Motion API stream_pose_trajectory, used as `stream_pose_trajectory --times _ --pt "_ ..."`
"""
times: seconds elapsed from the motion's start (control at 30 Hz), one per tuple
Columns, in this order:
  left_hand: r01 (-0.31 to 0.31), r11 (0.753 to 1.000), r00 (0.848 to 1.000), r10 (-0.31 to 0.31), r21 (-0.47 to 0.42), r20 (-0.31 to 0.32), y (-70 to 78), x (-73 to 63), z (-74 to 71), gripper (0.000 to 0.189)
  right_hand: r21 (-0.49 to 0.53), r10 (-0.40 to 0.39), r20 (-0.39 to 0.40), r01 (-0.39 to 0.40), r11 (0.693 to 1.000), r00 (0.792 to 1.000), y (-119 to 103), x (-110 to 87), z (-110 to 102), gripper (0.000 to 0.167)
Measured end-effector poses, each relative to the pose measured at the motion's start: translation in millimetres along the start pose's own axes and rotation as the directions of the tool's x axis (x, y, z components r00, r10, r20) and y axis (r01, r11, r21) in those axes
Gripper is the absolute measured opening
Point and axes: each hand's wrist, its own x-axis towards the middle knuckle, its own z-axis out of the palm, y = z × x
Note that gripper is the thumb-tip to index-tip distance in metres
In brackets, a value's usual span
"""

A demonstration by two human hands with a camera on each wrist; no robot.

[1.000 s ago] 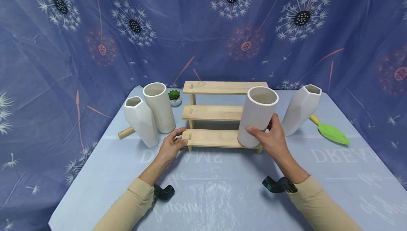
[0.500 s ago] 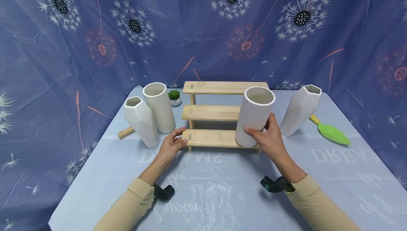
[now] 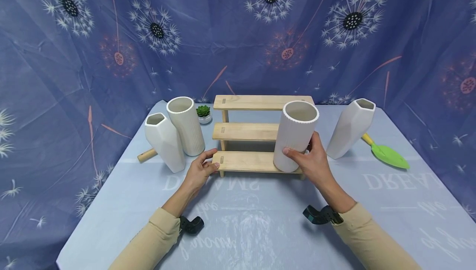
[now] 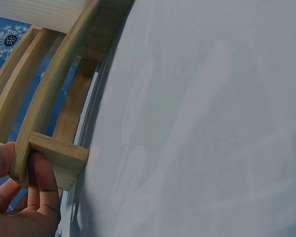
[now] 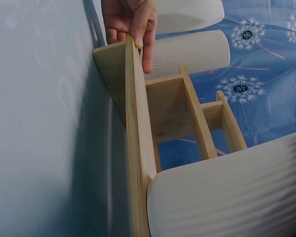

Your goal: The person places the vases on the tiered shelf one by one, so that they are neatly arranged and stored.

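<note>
A white ribbed cylindrical vase (image 3: 295,133) stands upright at the right end of the lowest step of a three-tier wooden stand (image 3: 245,161). My right hand (image 3: 310,158) grips this vase low on its right side, thumb across the front, other fingers mostly hidden behind. In the right wrist view the vase's base (image 5: 187,202) meets the step board. My left hand (image 3: 201,171) pinches the left end of the same step; in the left wrist view its thumb is above the board and its fingers (image 4: 43,180) curl under it.
Left of the stand are a faceted white vase (image 3: 165,142), another ribbed vase (image 3: 186,125), a small potted succulent (image 3: 203,114) and a wooden handle (image 3: 147,155). To the right are a faceted white vase (image 3: 351,129) and a green trowel (image 3: 390,156). A blue dandelion-print cloth (image 3: 238,34) hangs behind.
My right hand has shifted the ribbed vase a little to the left along the lowest step. The left hand stays at the step's left end.
</note>
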Motion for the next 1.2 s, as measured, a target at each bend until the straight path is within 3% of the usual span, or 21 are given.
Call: stream_pose_trajectory --times 0.33,0.67,1.2 --pt "0.009 1.0 1.0 -0.009 -0.002 0.008 -0.2 -0.5 -1.0 0.055 -0.001 -0.033 0.011 0.033 0.999 0.999 -0.2 0.5 3.6 0.083" --pt "0.011 1.0 1.0 -0.011 -0.011 0.001 -0.6 -0.5 -0.4 0.054 -0.069 0.01 0.029 -0.008 0.998 1.0 0.3 2.2 2.3 0.086" --pt "0.007 1.0 1.0 -0.007 -0.021 0.01 -2.5 0.8 -0.9 0.054 -0.061 0.035 0.049 -0.032 0.998 0.998 7.7 -4.2 -11.3 0.086"
